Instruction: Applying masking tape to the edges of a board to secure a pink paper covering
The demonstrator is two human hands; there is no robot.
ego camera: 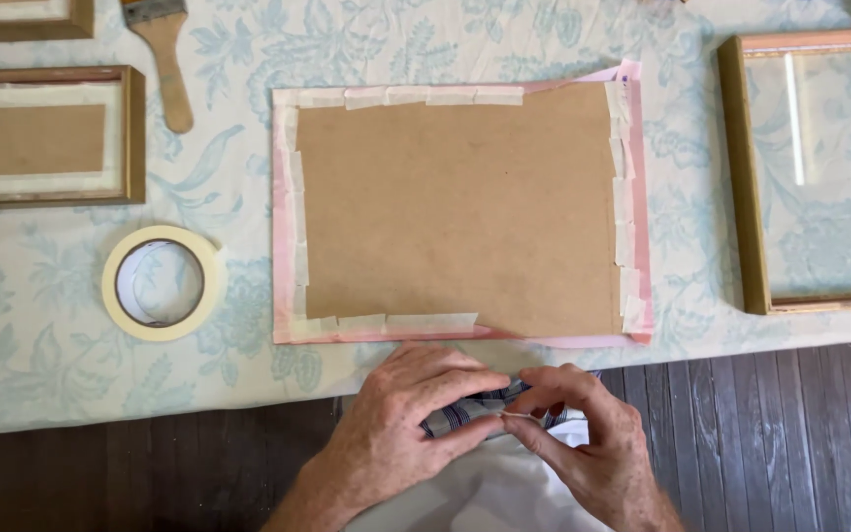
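Both hands sit right at the near edge of the desk, close together: the left hand and the right hand have their fingers curled nearly shut, pinching a small fold of dark striped fabric between them, with something white bunched just below. What that scrap belongs to, I cannot tell. Soft and light by the look of it, limp, so a fingertip pinch along its edge seems the sensible hold. Its visible strip runs left to right between the two hands

Just beyond lies the brown backing board, flat on pink material and taped all round with pale strips, long axis left to right, near edge almost touching the knuckles. It looks stiff and thin, best lifted by its edges. To the left rests a roll of masking tape; farther off, a brush, and frames at far left and right
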